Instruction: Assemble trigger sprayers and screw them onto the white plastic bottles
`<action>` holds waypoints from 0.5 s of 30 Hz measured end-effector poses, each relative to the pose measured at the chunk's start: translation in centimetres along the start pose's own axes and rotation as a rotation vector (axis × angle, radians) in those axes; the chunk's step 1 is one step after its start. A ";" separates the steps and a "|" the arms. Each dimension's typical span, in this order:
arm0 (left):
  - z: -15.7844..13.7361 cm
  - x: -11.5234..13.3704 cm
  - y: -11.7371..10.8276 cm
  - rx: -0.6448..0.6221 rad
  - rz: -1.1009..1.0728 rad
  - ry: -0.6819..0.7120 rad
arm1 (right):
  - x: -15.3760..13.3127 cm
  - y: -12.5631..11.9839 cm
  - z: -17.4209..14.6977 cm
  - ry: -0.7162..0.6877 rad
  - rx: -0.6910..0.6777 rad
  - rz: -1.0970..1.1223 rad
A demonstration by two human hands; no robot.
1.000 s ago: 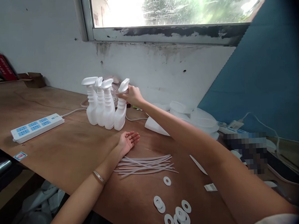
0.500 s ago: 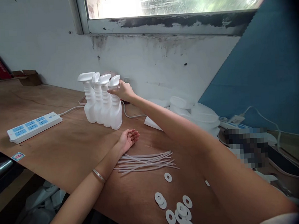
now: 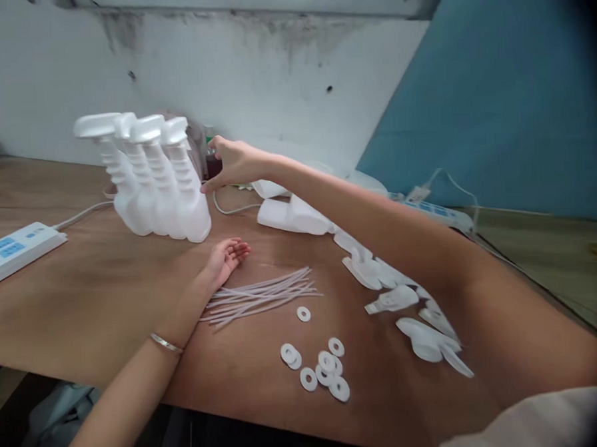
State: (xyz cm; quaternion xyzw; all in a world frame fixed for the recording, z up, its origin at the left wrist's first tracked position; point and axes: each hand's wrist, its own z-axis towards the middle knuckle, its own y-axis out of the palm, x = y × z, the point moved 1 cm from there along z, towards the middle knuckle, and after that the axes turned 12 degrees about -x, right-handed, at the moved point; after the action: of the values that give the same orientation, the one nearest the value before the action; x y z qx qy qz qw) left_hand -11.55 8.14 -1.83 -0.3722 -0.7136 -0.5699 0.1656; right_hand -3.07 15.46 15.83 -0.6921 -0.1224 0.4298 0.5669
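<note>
Several white spray bottles [image 3: 190,206] with trigger heads stand upright in a tight row on the brown table. My right hand [image 3: 238,163] is just right of the nearest bottle, its thumb and fingers apart, the thumb tip at or close to the bottle's side. Palm up on the table, my left hand [image 3: 225,257] lies with fingers loosely spread and nothing in it. Beside its wrist is a bundle of thin white plastic tubes [image 3: 267,292]. Several flat white ring washers [image 3: 308,379] are scattered closer to me, some overlapping.
A white power strip [image 3: 14,248] with blue sockets lies at the left, its cable running behind the bottles. White bottle bodies [image 3: 293,214] and loose white trigger parts [image 3: 395,300] lie along the right under my right arm. Another power strip [image 3: 438,213] is by the blue panel.
My right hand has come off the top of the nearest bottle and opened beside it. The view has turned right and down, showing more loose trigger parts. My left hand stays beside the tubes.
</note>
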 end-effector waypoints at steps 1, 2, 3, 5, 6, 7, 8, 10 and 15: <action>0.0 0.0 0.0 -0.023 0.047 0.005 | 0.3 0.0 -2.6 -0.028 0.030 -0.069; 0.1 0.1 0.1 -0.062 0.133 0.021 | 0.7 0.3 -5.4 -0.031 0.066 -0.139; 0.1 0.1 0.2 -0.095 0.215 0.030 | 1.2 0.7 -8.4 -0.024 0.074 -0.213; 0.1 0.0 0.5 -0.132 0.352 0.040 | 2.1 2.1 -14.4 0.007 0.057 -0.385; -0.1 -0.1 0.7 -0.126 0.415 0.039 | 2.7 2.7 -17.3 0.042 0.056 -0.466; -0.5 -0.3 1.1 -0.108 0.498 0.047 | 3.3 3.3 -20.0 0.095 0.061 -0.528; -1.0 -0.6 1.6 -0.090 0.612 0.066 | 4.0 3.9 -22.5 0.157 0.077 -0.575; -2.5 -1.3 3.0 -0.095 0.943 0.151 | 5.7 4.6 -26.9 0.290 0.111 -0.644; -6.3 -3.4 7.2 -0.819 1.699 0.295 | 9.5 6.2 -33.9 0.461 0.063 -0.610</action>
State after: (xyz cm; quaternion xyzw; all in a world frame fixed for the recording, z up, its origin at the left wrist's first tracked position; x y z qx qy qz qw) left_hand -5.33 1.65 2.75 -0.7194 0.0782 -0.5060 0.4694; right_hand 25.55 -3.35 5.50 -0.6846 -0.1787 0.0778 0.7024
